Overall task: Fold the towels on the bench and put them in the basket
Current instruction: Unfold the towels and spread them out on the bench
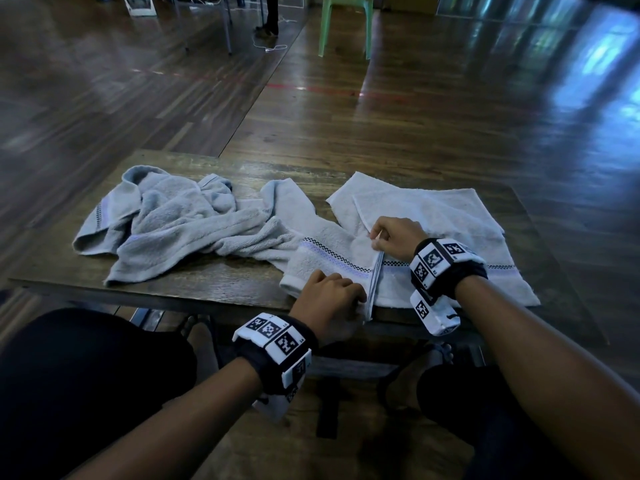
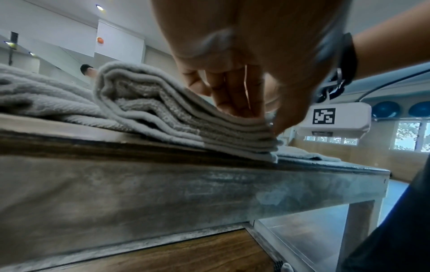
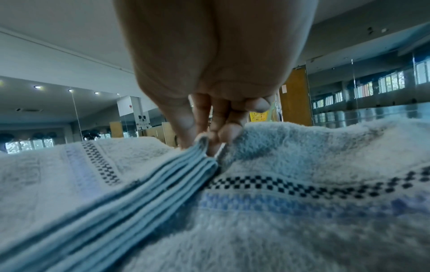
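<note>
Stage: the folding was judged to be at an early stage; no finished, squared-off towel could be seen, and nothing had yet been put away.
Towel in hand: a pale grey towel with a checked border (image 1: pixel 349 261) was spread on the right part of the table (image 1: pixel 207 292), part of it already doubled over, its stacked hems gathered into a narrow ridge (image 1: pixel 375 282) between the two hands.
Left hand: the left hand (image 1: pixel 329 296) was at the near edge of the table, its fingers (image 2: pixel 235 95) curled down and pinching the layered hems, as the left wrist view showed.
Right hand: the right hand (image 1: pixel 398 237) was further in on the same ridge, its fingers (image 3: pixel 229 130) closed in a pinch on the hem ends.
Other towel: a second grey towel (image 1: pixel 166 226) lay crumpled and unfolded on the left part of the table, its tail touching the first.
Basket: none was seen near the table; a small yellow basket (image 3: pixel 258 116) showed far off in the right wrist view, and it could not be told whether it was the one meant.
Left to do: both folds and both transfers, by this judgement.
</note>
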